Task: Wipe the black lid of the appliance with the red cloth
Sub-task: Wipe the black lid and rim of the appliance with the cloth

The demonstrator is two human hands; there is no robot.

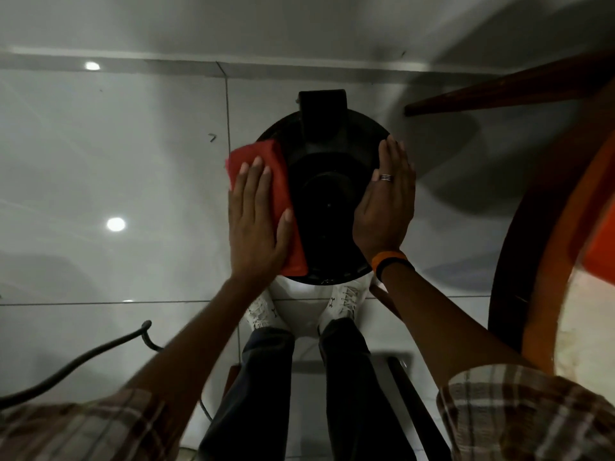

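Grip: left hand (256,224) lies flat, fingers spread, pressing the red cloth (284,207) onto the left side of the black lid (327,201); no pinch, palm pressure only. Right hand (386,201) open, flat against the lid's right edge, bracing, grasping nothing.

Cloth: folded, thin, soft; likely light and prone to sliding or bunching unless the palm keeps it loaded.

Lid: round, rigid, smooth, probably slick; raised handle (322,124) at the far side interrupts the sweep.

Appliance stands on the tiled floor (116,161), just ahead of the person's shoes (263,311).
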